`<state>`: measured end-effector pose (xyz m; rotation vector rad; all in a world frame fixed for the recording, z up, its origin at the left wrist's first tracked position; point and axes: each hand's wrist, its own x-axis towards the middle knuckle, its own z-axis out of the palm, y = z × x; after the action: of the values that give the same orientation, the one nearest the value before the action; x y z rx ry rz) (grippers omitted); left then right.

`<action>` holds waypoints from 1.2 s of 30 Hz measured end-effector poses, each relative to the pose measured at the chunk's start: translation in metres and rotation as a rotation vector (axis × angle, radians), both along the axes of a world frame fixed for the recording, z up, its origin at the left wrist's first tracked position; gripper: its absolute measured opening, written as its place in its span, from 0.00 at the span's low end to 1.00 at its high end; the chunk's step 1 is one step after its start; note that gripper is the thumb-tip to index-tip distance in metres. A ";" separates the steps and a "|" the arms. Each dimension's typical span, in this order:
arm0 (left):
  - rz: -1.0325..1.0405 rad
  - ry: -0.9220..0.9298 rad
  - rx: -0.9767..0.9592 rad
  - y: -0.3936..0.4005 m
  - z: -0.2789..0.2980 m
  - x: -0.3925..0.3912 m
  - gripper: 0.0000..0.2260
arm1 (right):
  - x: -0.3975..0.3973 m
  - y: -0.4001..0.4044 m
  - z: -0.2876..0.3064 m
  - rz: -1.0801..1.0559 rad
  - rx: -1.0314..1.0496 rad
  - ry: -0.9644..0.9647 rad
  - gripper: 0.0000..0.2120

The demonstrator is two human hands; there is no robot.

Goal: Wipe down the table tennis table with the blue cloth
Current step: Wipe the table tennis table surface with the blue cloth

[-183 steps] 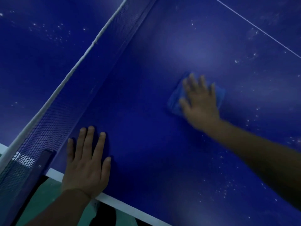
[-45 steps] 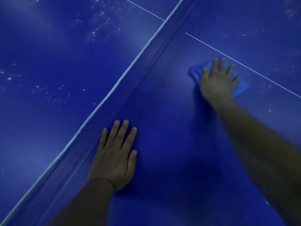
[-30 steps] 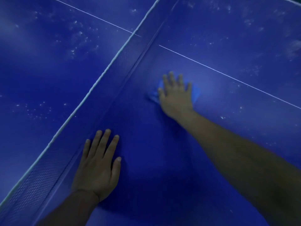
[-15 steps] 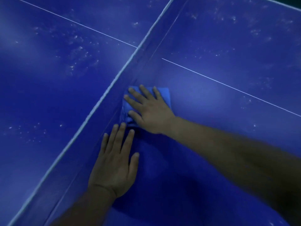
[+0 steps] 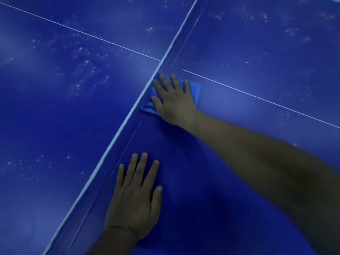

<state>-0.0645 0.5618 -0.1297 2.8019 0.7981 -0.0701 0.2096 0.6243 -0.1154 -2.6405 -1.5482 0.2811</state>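
Right hand [image 5: 174,102] lies flat, fingers spread and straight, pressing the folded blue cloth [image 5: 193,89] down on the dark blue tabletop [image 5: 239,61], right up against the base of the blue mesh net with white top band [image 5: 128,115]. Cloth sits just short of the thin white centre line [image 5: 257,96]; likely working the strip along the net where dust collects. Left hand [image 5: 136,196] also flat and open, palm down on the tabletop near the net, holding nothing, probably bracing the lean forward. White specks [image 5: 82,78] show on the far half beyond the net, so that side looks unwiped.
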 end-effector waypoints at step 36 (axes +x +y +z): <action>0.026 -0.029 -0.044 0.000 -0.002 0.001 0.28 | 0.034 -0.229 -0.012 -0.452 0.000 -0.131 0.34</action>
<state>-0.0636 0.5620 -0.1315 2.7439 0.8154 -0.0420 0.2435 0.3958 -0.1272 -2.9564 -0.9290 0.0793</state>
